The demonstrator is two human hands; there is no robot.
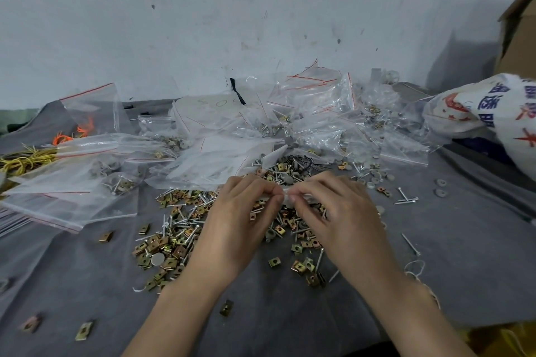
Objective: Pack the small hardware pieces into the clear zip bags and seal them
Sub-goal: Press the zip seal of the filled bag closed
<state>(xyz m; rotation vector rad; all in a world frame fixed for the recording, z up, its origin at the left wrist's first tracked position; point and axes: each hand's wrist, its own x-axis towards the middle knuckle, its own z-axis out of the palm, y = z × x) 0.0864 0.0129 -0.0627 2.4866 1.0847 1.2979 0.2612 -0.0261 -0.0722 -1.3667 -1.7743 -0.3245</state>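
My left hand (pixel 240 217) and my right hand (pixel 336 211) meet over the middle of the table, and both pinch the top edge of a small clear zip bag (pixel 287 196) between fingertips and thumbs. Most of that bag is hidden under my fingers. Beneath and around my hands lies a loose heap of brass clip nuts (pixel 165 249), silver screws (pixel 179 220) and grey round washers (pixel 374 180). Behind the heap, many clear zip bags with red seal lines (pixel 307 104) are piled; some hold hardware.
A grey cloth (pixel 464 255) covers the table. Yellow (pixel 23 159) and orange rubber bands (pixel 62 138) lie at the far left. A printed white sack (pixel 499 116) and a cardboard box (pixel 519 38) stand at the right. Stray clips (pixel 84 330) dot the near cloth.
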